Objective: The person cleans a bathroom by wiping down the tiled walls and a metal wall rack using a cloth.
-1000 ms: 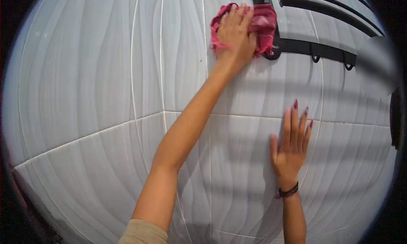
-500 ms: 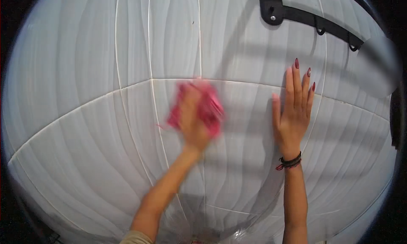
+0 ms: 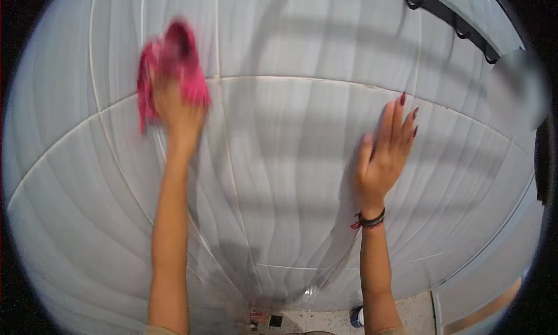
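My left hand (image 3: 174,105) presses a pink cloth (image 3: 196,89) against the grey tiled wall (image 3: 279,137), near the corner at upper left. The cloth and fingers are slightly blurred, and the cloth partly hides the fingertips. To the right, my right hand (image 3: 383,163) lies on the tiles, fingers stretched upward and thumb apart, with nothing in it. A dark cord bracelet (image 3: 371,220) circles that wrist.
A black rail with hooks (image 3: 433,12) is fixed to the wall at upper right. Down on the speckled floor (image 3: 302,320) are a dark square drain (image 3: 275,321) and a blue and white container (image 3: 357,317), partly hidden by my right forearm.
My left hand has moved the pink cloth up and left across the tiles. My right hand stays on the wall, slightly tilted. The view has shifted, showing the floor at the bottom.
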Demonstrator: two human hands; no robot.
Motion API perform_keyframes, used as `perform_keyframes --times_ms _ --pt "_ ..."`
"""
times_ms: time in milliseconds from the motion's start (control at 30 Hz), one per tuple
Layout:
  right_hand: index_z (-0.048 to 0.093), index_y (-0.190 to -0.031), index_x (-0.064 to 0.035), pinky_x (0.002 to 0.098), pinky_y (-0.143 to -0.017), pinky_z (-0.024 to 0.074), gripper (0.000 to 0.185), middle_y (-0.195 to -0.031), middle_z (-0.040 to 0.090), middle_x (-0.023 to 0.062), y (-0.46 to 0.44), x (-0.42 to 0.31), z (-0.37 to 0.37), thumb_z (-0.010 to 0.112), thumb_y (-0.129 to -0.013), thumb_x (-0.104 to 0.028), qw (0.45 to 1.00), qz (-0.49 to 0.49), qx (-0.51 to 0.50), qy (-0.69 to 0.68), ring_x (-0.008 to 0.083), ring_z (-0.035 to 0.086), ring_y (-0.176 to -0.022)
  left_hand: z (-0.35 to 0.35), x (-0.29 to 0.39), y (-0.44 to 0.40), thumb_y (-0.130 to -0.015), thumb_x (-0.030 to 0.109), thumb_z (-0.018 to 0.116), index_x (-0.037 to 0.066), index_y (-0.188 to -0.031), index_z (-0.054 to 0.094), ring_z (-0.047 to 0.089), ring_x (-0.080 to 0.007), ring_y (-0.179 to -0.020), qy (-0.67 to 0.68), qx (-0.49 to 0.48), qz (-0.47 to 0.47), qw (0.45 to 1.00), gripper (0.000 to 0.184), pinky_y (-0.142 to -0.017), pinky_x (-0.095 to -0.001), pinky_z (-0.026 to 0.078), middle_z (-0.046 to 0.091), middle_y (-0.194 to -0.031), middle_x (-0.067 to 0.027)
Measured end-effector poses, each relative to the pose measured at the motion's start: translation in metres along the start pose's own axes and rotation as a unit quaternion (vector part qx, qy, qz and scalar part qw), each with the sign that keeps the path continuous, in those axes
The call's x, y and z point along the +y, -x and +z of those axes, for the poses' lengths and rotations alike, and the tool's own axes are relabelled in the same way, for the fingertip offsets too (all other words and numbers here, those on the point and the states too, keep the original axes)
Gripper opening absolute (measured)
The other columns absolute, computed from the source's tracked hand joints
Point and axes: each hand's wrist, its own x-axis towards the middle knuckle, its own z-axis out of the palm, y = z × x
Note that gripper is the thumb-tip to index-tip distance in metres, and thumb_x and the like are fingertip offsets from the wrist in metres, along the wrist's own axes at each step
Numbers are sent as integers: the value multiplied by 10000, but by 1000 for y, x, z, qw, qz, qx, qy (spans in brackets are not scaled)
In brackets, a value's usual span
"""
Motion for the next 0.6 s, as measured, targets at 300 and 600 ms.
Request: perform_keyframes --times_ms 300,600 --pt "254 -1346 -3 490 -1055 105 528 -1412 210 190 118 4 -3 312 -899 -278 985 129 42 -104 391 148 -1309 -11 222 2 -693 102 516 153 -1153 564 477 -249 -1136 356 -104 141 918 465 -938 -365 379 514 -1222 -81" --pt "279 -1341 -12 506 -1050 88 531 -1416 173 215 135 6 -28 297 -911 -322 981 136 28 -135 392 111 -1318 -31 134 42 -647 41 608 51 -1162 509 495 -305 -1089 446 42 -190 873 525 -924 -389 388 543 -1165 -94"
